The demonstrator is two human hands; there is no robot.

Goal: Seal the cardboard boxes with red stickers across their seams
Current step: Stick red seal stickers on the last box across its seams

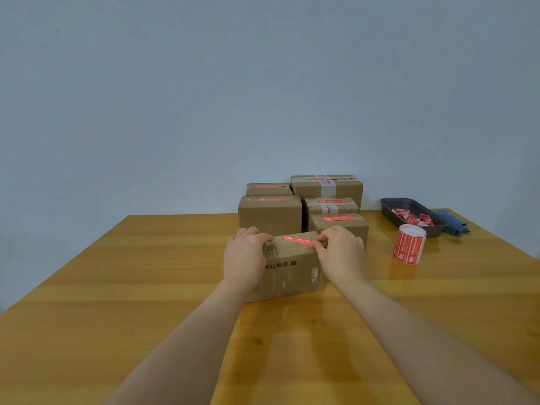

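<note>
Right now the red sticker (pixel 297 241) lies along the top of the nearest box (pixel 287 271), which sits near the middle of the tabletop (pixel 117 287), and I am pressing it down over the seam. My left hand (pixel 245 258) curls over the box's left top edge, fingers bent round it to steady it. My right hand (pixel 340 249) has its fingertips pinched on the sticker's right end; whether that end is stuck flat yet I cannot tell.

Behind this box, toward the far edge, stand five more boxes (pixel 270 214), and each shows a red strip on top, so I judge them done. That would make this one the last in view.

Toward the right edge stands the sticker roll (pixel 409 244), and behind it a dark tray (pixel 388 206) with crumpled red-and-white scraps (pixel 413 218), plus a blue cloth (pixel 454 225) by the far right corner.
</note>
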